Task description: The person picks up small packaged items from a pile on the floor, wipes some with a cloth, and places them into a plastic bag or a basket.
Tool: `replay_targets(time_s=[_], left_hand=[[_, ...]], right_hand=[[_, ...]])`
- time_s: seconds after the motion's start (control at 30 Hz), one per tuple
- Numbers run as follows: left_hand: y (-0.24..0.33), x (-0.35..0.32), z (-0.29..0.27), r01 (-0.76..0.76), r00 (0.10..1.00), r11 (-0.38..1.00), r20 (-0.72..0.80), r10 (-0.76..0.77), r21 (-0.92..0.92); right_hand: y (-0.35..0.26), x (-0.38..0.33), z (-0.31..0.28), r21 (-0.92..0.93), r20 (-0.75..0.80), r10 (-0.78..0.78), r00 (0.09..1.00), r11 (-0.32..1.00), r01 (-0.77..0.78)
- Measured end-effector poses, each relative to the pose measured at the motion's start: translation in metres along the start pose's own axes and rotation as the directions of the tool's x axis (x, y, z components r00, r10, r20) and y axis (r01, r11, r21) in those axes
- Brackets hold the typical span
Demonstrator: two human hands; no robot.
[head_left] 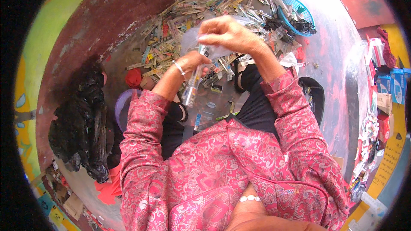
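Note:
My left hand (195, 64), with a white bracelet at its wrist, is closed around a long narrow clear packet (190, 93) that slants down toward my lap. Printed contents show through its plastic, but their kind is unclear. Just above it, my right hand (231, 36) has its thumb and fingers pinched together at the packet's upper end. Thin clear plastic film (190, 40) spreads around and behind these fingers; which part of it they grip is hidden. Beyond both hands lies a broad heap of narrow printed packets (171, 38) on the floor.
A blue mesh basket (295, 2) holding black items stands at the far right. At left are a black plastic bag (81, 128), a purple round container (124, 107) and a red bundle (133, 78). Boxes and papers (385, 90) line the right wall.

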State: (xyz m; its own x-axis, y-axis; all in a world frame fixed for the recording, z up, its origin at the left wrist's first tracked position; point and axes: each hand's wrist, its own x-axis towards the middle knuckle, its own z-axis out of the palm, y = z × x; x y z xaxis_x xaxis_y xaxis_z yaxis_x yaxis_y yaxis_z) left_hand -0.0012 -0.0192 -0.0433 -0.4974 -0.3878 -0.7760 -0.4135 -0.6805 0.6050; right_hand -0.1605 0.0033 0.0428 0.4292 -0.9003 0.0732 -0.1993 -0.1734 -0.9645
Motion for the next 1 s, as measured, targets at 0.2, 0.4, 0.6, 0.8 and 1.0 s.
replay_targets(time_s=[0.2,0.4,0.6,0.8,1.0], left_hand=[[-0.007,0.033,-0.033,-0.241,0.911,0.795,0.153,0.383,-0.557],[0.007,0.059,-0.106,-0.292,0.869,0.43,-0.049,0.492,-0.855],[0.028,0.031,-0.108,-0.409,0.866,0.279,-0.273,0.42,-0.869],[0.039,0.03,-0.113,-0.591,0.792,0.186,-0.521,0.319,-0.785],[0.012,0.047,-0.183,-0.549,0.82,0.303,-0.432,0.375,-0.779]], right_hand=[[0.002,-0.007,0.037,-0.135,-0.077,-0.016,0.997,0.991,0.005],[0.014,-0.013,0.04,-0.562,-0.302,0.037,0.952,0.8,-0.209],[0.028,-0.016,0.038,-0.623,-0.214,0.059,0.975,0.761,-0.183],[0.016,-0.009,0.053,-0.419,-0.278,0.134,0.951,0.874,-0.246],[0.013,0.0,0.024,-0.514,-0.402,-0.1,0.91,0.847,-0.134]])
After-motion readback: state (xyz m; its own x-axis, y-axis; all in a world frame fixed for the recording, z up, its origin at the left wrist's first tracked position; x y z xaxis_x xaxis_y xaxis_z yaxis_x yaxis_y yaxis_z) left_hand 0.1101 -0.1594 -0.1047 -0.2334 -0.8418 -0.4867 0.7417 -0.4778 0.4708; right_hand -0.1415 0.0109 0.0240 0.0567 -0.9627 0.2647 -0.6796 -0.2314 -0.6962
